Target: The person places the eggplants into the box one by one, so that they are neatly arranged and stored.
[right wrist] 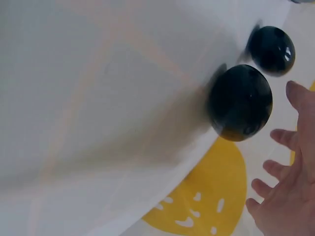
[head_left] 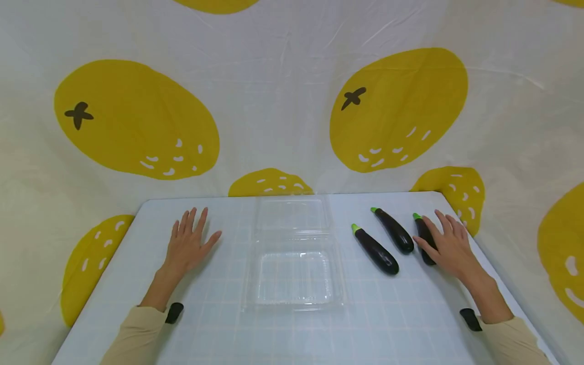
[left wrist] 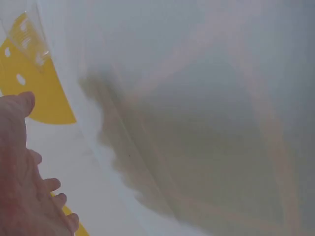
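My left hand (head_left: pixel 185 248) is spread flat with straight fingers over the left part of the table, holding nothing. In the left wrist view its thumb and fingertips show at the left edge, above a shadow. Over at the right, my right hand (head_left: pixel 452 248) is spread above the rightmost eggplant (head_left: pixel 425 235), partly covering it. That eggplant's rounded dark end (right wrist: pixel 241 103) appears beside the extended fingers in the right wrist view. Two more dark eggplants lie to its left, a middle one (head_left: pixel 395 230) and a left one (head_left: pixel 376 252), each with a green stem end.
Between the hands lies an opened clear plastic clamshell box (head_left: pixel 337 284), its lid (head_left: pixel 292 217) folded back toward the far edge. The pale checked table (head_left: pixel 205 329) meets a white cloth backdrop (head_left: pixel 274 101) printed with yellow fruit shapes.
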A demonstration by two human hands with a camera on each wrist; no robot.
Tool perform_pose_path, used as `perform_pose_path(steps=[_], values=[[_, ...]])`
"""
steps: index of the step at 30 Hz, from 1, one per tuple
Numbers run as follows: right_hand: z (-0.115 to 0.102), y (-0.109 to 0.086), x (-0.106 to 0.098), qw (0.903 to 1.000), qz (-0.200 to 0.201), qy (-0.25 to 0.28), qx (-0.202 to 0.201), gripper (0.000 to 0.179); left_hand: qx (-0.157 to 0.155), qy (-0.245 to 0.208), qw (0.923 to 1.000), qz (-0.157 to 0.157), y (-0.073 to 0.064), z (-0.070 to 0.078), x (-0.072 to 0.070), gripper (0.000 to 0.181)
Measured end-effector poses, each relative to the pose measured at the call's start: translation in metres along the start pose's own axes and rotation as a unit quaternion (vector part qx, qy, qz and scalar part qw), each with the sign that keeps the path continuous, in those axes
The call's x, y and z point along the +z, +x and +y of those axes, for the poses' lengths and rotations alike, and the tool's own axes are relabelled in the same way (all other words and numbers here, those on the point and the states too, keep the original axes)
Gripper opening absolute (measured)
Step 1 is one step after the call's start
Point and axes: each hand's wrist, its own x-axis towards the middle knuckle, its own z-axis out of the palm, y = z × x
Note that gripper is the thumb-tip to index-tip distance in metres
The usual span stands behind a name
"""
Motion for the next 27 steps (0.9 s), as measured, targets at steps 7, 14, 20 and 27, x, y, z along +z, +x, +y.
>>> perform_pose_path(steps=[7,14,20,27], values=[[-0.009,0.002,-0.001,0.9984,0.048,0.013,-0.027,0.055,0.01,-0.008,0.9971,0.075,0.001,0.004,0.005,0.062],[-0.022,0.003,-0.003,0.9954,0.074,0.035,-0.05,0.045,0.015,-0.021,0.9923,0.121,0.003,0.013,0.005,0.048],[-0.032,0.004,-0.003,0.9873,0.116,0.047,-0.097,0.041,0.002,-0.056,0.9919,0.115,0.0,0.021,0.003,0.043],[-0.042,0.004,0.001,0.981,0.138,0.058,-0.123,0.039,-0.022,-0.108,0.9904,0.083,0.0,0.032,0.004,0.041]])
